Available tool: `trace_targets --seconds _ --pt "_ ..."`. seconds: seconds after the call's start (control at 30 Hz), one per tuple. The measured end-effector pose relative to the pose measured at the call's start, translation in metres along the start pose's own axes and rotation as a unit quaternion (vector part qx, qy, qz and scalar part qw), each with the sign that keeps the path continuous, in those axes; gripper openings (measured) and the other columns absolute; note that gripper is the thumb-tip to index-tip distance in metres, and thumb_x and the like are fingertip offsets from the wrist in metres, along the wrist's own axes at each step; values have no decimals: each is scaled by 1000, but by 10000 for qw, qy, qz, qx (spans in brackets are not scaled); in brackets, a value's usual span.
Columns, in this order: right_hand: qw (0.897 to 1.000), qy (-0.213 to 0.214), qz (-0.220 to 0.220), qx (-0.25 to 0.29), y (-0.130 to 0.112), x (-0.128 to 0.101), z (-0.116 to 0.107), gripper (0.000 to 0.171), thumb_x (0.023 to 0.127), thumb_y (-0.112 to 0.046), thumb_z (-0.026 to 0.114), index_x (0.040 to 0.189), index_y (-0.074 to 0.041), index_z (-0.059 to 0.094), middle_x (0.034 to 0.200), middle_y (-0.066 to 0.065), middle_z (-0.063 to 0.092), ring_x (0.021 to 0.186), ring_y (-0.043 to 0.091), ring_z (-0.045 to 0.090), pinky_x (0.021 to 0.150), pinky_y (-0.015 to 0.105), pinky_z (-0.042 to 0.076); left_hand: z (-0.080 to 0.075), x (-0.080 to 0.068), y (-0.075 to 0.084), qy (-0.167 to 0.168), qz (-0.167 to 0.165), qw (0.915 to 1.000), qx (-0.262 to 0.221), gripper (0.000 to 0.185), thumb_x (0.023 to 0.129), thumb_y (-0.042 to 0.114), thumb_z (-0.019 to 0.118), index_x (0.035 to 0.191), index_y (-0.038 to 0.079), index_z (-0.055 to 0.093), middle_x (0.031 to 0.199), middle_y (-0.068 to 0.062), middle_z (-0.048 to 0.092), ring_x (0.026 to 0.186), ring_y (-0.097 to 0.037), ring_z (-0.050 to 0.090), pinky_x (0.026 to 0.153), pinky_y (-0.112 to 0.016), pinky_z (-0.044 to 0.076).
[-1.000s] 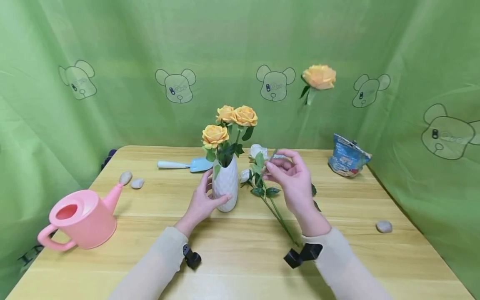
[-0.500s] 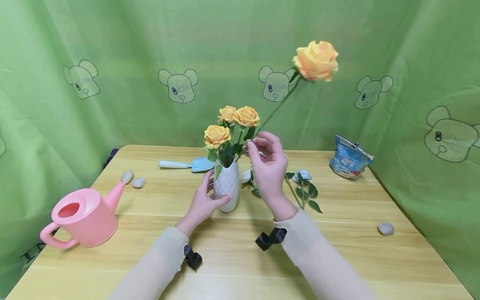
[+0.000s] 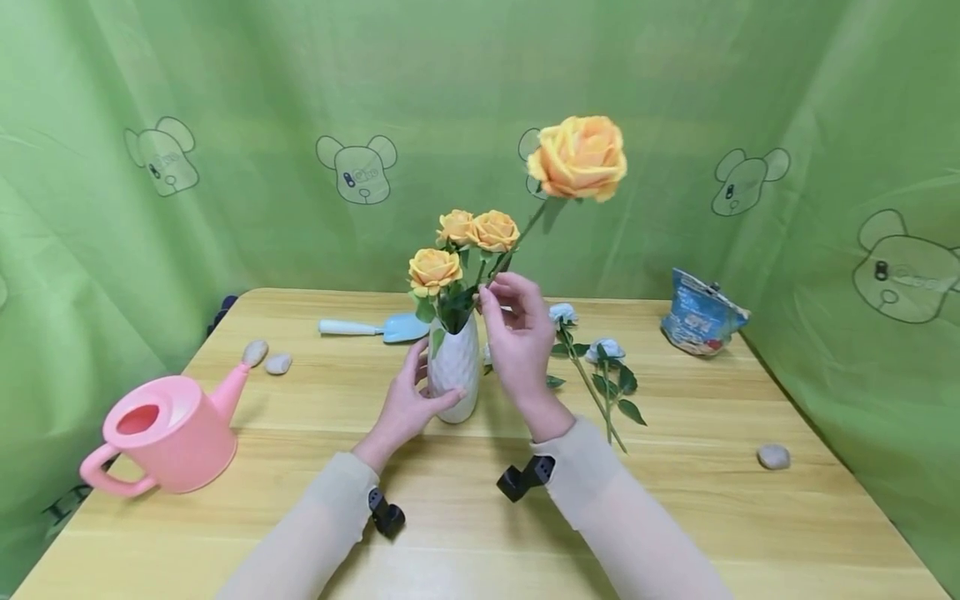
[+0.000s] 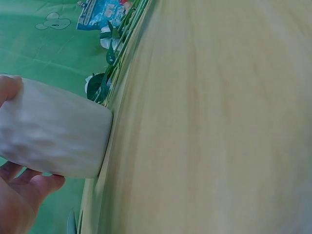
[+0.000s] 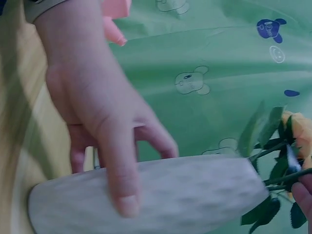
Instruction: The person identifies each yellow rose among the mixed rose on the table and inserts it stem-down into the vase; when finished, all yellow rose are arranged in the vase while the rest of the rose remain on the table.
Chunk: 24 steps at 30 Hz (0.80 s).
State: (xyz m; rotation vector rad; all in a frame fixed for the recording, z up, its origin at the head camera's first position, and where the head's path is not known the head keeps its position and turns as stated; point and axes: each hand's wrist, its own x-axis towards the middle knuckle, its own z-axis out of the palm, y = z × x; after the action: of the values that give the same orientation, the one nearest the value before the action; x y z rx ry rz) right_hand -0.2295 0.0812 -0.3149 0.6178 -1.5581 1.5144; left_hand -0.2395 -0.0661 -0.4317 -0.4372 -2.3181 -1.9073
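A white textured vase [image 3: 456,375] stands upright on the table, with three yellow-orange roses [image 3: 435,271] in it. My left hand [image 3: 405,408] grips the vase around its lower side; the left wrist view also shows the vase [image 4: 53,129] between thumb and fingers. Just above the vase's mouth, my right hand [image 3: 520,337] pinches the stem of another yellow-orange rose [image 3: 577,158], which leans up to the right. Whether its lower end is inside the mouth I cannot tell. In the right wrist view, only fingertips [image 5: 303,197] of my right hand show beside the stems.
White roses [image 3: 604,350] lie on the table right of the vase. A light blue trowel [image 3: 405,327] lies behind it. At left are a pink watering can [image 3: 176,433] and two stones [image 3: 277,363]. A blue bag [image 3: 701,315] and another stone [image 3: 773,456] are at right.
My right hand has moved left and up to the vase's mouth, bringing the held rose from the right. Its bloom now hangs lower than half a second ago. The left hand stays on the vase.
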Motion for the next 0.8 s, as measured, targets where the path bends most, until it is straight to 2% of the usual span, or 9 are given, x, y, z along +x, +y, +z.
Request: trace_targets --seconds 0.17,0.23,0.47,0.53,0.6,0.67,0.8 --pt "9995 -14 144 -297 5 -8 2 19 83 7 65 101 7 59 89 20 62 77 27 62 71 30 55 -2 -7 20 -105 42 9999 -61 86 76 10 77 145 15 26 135 -21 41 119 -37 45 94 -47 44" --pt "9990 -46 120 -439 8 -12 4 19 83 6 65 101 6 60 88 20 63 77 29 62 71 32 55 -3 -9 24 -98 129 9999 -40 86 76 9 77 145 12 26 134 -24 42 119 -39 45 93 -48 45" --pt "9935 -252 -92 -1102 20 -24 7 18 84 2 65 101 5 60 86 16 64 79 26 62 72 33 55 0 0 -4 20 159 9999 -31 88 73 18 80 144 25 28 131 -13 47 117 -29 49 91 -41 48" --pt "9907 -273 -205 -1319 24 -27 7 17 84 1 64 101 4 60 86 15 63 80 25 61 74 33 53 1 1 -8 43 203 9998 -38 89 72 20 81 143 27 29 130 -12 48 116 -28 49 90 -40 48" --pt "9879 -294 -309 -1494 27 -29 9 16 84 0 64 100 3 61 87 14 62 81 24 59 75 32 52 0 1 -10 60 293 9995 -31 89 72 21 81 143 28 29 129 -12 48 116 -28 50 89 -40 49" --pt "9863 -249 -346 -1595 30 -31 11 15 83 2 64 97 2 61 87 13 59 81 24 57 74 31 51 -1 -2 0 5 251 9997 -32 88 74 18 80 144 25 28 130 -15 48 116 -30 49 91 -42 48" --pt "9883 -118 -154 -1516 33 -33 13 13 79 7 64 92 2 63 89 14 56 82 25 55 73 35 51 -1 -1 1 15 229 9997 -10 88 73 17 80 144 25 29 130 -15 48 116 -30 49 90 -42 48"
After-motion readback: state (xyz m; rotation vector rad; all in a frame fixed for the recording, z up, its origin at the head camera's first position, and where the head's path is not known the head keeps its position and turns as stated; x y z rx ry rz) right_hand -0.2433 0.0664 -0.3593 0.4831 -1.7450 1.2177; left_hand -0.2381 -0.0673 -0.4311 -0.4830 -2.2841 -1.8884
